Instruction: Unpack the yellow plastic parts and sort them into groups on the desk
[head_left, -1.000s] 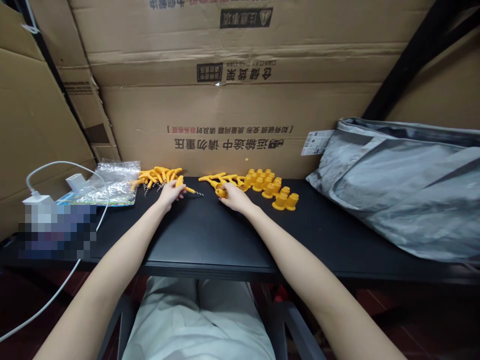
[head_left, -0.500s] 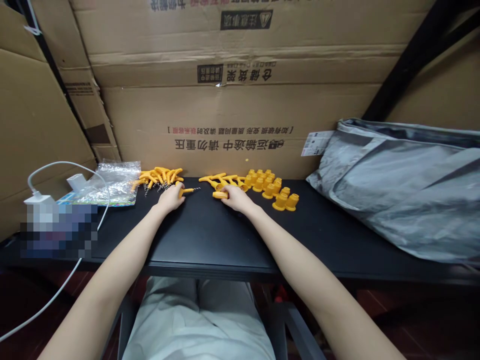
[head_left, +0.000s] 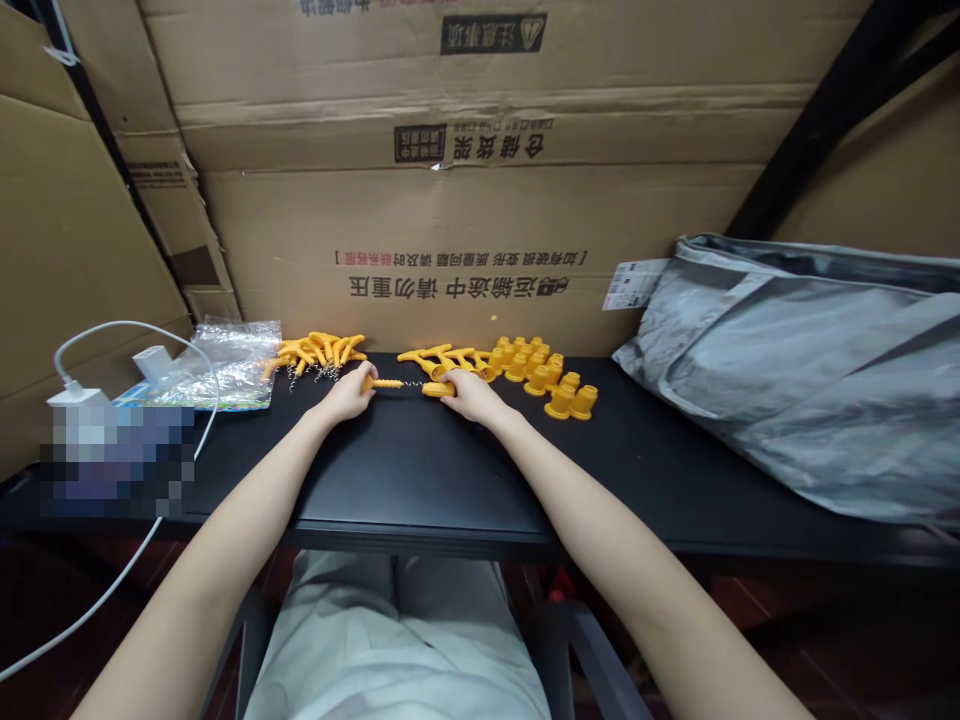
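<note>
My left hand is closed on a corkscrew with a yellow handle. Its thin metal spiral points right, the tip close to or at the yellow cup-shaped piece in my right hand; whether they touch I cannot tell. That piece lies on its side in closed fingers. Behind my left hand is a heap of yellow corkscrews with bare spirals. Several joined yellow pieces lie behind my right hand, and yellow cups stand in a group to its right.
The black table ends at a cardboard wall. A clear plastic bag, a white charger with cable and a blurred-out object sit at left. A large grey bag takes up the right side.
My left hand has shifted slightly right, bringing the corkscrew's spiral to the cup-shaped piece. More of its yellow shaft shows. My right hand stays nearly still.
</note>
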